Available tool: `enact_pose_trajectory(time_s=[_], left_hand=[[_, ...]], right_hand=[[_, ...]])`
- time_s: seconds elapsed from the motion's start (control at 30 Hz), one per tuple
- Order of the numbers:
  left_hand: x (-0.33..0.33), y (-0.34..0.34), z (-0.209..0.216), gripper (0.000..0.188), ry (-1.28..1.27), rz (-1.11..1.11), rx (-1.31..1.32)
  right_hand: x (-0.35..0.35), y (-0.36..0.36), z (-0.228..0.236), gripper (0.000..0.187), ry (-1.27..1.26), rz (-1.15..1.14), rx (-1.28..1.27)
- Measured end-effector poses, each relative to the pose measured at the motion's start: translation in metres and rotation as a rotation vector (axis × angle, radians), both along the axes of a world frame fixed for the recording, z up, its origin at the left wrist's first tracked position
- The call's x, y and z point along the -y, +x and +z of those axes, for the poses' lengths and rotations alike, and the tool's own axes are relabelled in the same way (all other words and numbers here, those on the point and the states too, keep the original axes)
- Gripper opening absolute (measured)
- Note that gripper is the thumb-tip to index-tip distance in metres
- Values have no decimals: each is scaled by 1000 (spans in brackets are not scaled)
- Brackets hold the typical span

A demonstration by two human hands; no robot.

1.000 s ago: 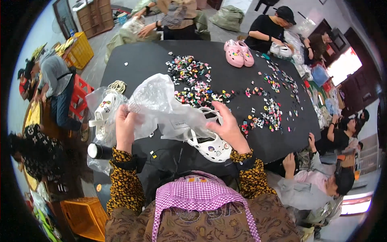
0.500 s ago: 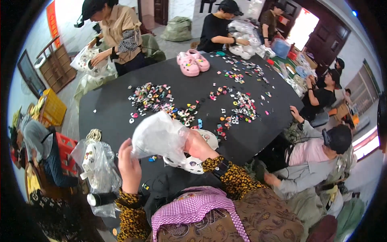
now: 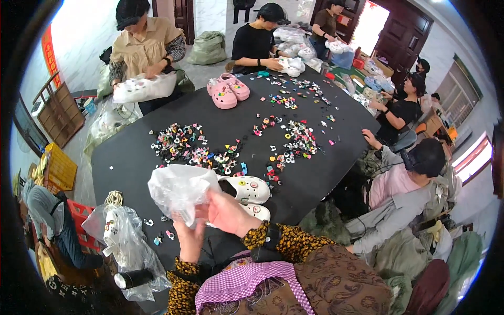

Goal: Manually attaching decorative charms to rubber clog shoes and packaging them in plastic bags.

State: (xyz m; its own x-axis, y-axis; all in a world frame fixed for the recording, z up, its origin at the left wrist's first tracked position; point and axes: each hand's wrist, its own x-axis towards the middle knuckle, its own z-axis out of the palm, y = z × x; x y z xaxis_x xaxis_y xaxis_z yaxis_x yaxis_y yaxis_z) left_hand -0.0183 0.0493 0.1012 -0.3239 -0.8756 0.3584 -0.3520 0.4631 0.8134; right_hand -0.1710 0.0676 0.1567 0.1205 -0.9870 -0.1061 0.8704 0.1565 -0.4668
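Observation:
A clear plastic bag [image 3: 181,188], puffed out, is held up above the near part of the black table. My right hand [image 3: 229,212] grips its right side near the lower edge. Below the bag, my left hand [image 3: 190,237] pinches its bottom edge, with the fingertips partly covered by plastic. Just beyond my right hand lies a white clog [image 3: 251,190] with charms on it. A second white clog [image 3: 258,212] sits nearer to me, partly hidden by my right hand and wrist.
Mixed charms [image 3: 181,143] lie in heaps across the black table [image 3: 131,157]. Pink clogs [image 3: 227,93] stand at the far side. At left are a bagged white clog [image 3: 112,231] and a black cylinder [image 3: 134,279]. A co-worker in pink [image 3: 391,186] sits close on the right.
The bag has moved left and nearer me. My right hand has drawn back from over the clogs to the bag's side, and my left hand has shifted right, closing on its edge.

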Motion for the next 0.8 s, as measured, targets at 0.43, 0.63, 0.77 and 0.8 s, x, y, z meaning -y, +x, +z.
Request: enact_pose_trajectory(time_s=[0.43,0.63,0.77,0.8], left_hand=[[11,17,39,23,685,21,-697],[20,42,25,27,894,-138,-805],[18,54,20,27,929,-271,-764],[18,53,22,26,924,-361,-720]], right_hand=[[-24,-4,34,40,-361,180,-895],[-32,-7,45,45,-972,-193,-1541],[-34,-9,66,71,-1035,-209,-1996],[-34,-11,57,82,-1024,-172,-2030]])
